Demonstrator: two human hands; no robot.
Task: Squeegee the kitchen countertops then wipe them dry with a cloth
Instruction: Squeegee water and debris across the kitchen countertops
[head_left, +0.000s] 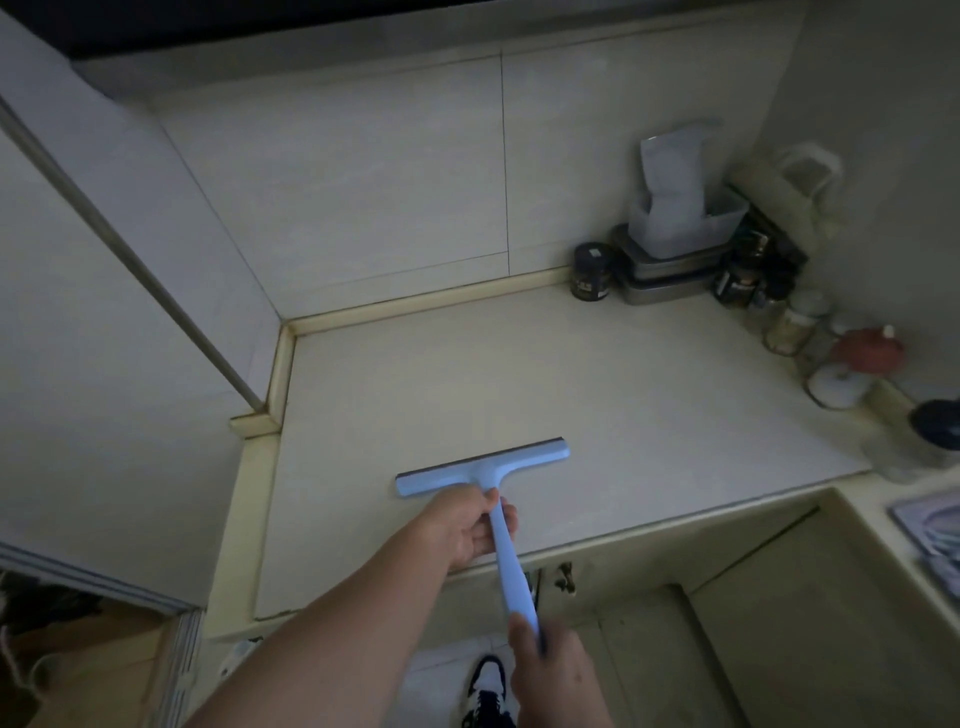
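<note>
Gripping pale blue T-shaped squeegee (485, 467), dark blade on countertop (649, 395): left hand (467, 525) near head, right hand (550, 670) at handle end.

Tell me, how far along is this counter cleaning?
Nothing looks finished; the dim picture does not show which parts are dry. In hand: both hands hold the blue squeegee, the left hand near its head, the right hand at the handle's end, with its blade on the countertop near the front edge. Left: the strip by the jars and the wipe with a cloth, which is not in view.

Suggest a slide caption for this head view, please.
Both hands, left and right, grip a blue squeegee on the pale countertop.
</note>
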